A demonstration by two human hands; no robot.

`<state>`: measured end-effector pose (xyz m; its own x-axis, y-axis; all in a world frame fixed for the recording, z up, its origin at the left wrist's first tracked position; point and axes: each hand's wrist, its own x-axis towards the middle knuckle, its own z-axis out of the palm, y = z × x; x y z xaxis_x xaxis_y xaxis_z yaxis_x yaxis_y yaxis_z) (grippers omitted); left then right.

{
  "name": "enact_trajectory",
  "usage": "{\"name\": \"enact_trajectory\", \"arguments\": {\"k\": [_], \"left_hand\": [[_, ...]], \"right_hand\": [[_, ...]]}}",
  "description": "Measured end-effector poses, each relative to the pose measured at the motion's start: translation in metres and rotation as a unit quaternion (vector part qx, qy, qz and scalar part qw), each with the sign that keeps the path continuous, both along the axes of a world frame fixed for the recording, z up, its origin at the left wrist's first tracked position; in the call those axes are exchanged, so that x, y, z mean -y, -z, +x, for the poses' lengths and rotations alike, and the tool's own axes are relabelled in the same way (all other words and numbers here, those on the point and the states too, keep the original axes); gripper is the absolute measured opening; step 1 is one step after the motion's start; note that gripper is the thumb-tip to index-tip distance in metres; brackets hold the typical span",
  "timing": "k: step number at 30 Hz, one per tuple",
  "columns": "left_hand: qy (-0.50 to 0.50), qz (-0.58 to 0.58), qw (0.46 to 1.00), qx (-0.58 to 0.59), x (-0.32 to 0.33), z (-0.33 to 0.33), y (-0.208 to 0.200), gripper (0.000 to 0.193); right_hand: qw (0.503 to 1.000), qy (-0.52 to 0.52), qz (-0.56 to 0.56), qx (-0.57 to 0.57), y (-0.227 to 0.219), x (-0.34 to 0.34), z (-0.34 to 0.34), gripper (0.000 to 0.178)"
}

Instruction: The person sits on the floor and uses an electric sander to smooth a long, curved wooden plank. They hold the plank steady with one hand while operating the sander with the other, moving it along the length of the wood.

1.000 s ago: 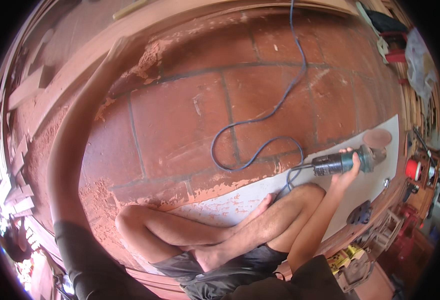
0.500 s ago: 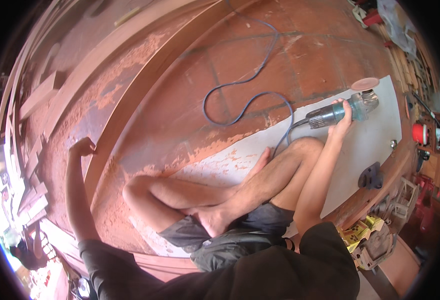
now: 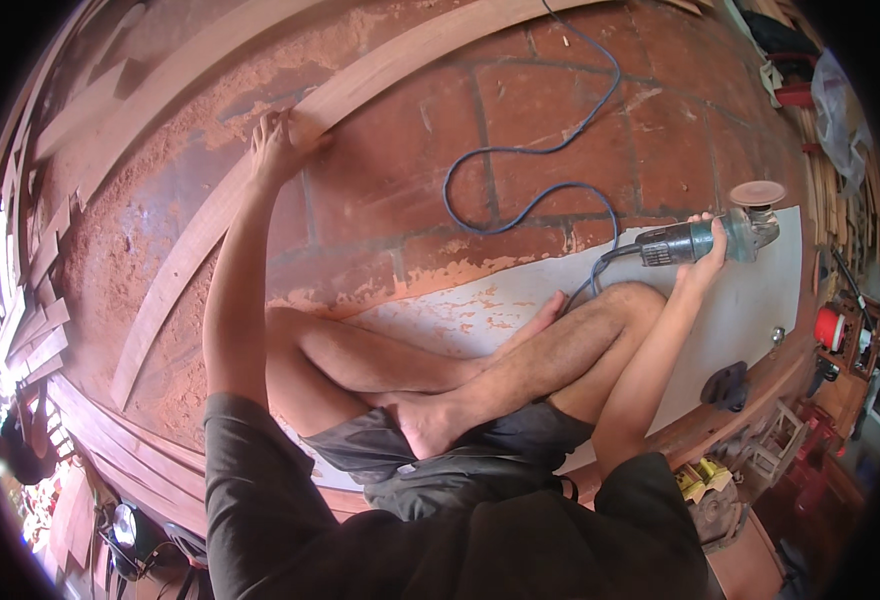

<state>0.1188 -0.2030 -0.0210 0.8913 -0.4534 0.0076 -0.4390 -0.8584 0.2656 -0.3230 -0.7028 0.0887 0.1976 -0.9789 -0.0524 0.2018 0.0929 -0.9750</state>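
Note:
My right hand is wrapped round the body of a teal and black angle grinder. The grinder lies sideways above my right knee, with a round reddish sanding disc facing up at its far end. My left hand is stretched out ahead on the left, fingers curled over a long wooden plank. That plank runs in a bend from the near left to the far top, and my hand covers its middle. From the grinder's back end a blue cord snakes forward over the floor.
My crossed legs rest by a white sheet on red floor tiles. Sawdust and more boards lie to the left. A dark block sits at the right, with a red-topped item and stacked timber beyond.
My left hand has moved forward and right along the plank, whose near end has shifted and now shows its broad face. The grinder stays in my right hand, slightly lower in view.

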Motion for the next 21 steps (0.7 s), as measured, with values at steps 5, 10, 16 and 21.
{"name": "enact_trajectory", "arguments": {"k": [5,10,16,21], "left_hand": [[0.039,0.014,0.999,0.019,0.019,0.004,-0.02,0.087],[-0.05,-0.025,0.997,-0.046,0.03,-0.011,-0.051,0.057],[0.201,0.065,0.964,0.162,0.026,-0.063,-0.022,0.016],[0.191,0.047,0.968,0.158,0.012,-0.095,0.028,0.067]], "right_hand": [[1.0,0.006,-0.005,0.009,0.0,0.005,-0.006,0.022],[0.999,0.025,-0.007,0.029,-0.005,0.003,-0.002,0.022],[0.999,0.026,-0.004,0.039,-0.005,0.003,-0.004,0.021],[0.999,0.034,-0.003,0.035,-0.006,0.0,-0.005,0.022]]}}
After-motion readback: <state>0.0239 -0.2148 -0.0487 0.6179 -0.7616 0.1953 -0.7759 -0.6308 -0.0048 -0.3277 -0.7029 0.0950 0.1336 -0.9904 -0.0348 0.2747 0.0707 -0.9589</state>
